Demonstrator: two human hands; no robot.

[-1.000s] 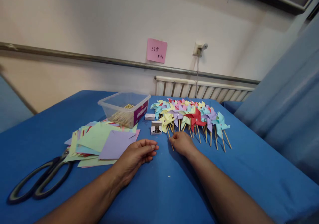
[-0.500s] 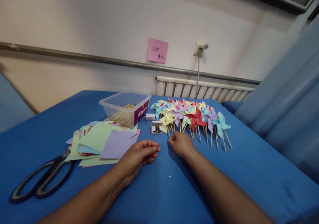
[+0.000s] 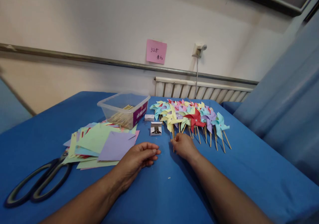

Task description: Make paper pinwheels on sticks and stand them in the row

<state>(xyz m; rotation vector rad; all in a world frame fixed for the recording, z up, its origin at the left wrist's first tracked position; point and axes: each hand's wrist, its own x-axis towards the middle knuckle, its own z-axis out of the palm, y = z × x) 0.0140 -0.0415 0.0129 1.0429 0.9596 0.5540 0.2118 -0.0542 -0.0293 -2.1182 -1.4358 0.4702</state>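
My right hand [image 3: 183,145] pinches the wooden stick of a yellow paper pinwheel [image 3: 171,119] at the left front of a row of coloured pinwheels [image 3: 196,116] lying on the blue tablecloth [image 3: 159,190]. My left hand [image 3: 138,157] rests palm down on the cloth with loosely curled fingers and holds nothing. It lies just right of a purple paper square [image 3: 116,145] that tops a pile of coloured paper sheets [image 3: 94,137]. A small open white box [image 3: 156,129] with dark metal pieces sits just beyond both hands.
Large black-handled scissors [image 3: 37,182] lie at the left front. A clear plastic tub [image 3: 124,108] with wooden sticks stands behind the paper, and a second small white box [image 3: 149,117] lies beside it. A radiator [image 3: 199,91] and a pink note [image 3: 156,51] are on the wall.
The yellow pinwheel has shifted right and up against the row, and its stick has turned from slanted to nearly straight under my right fingers. My left hand has barely moved.
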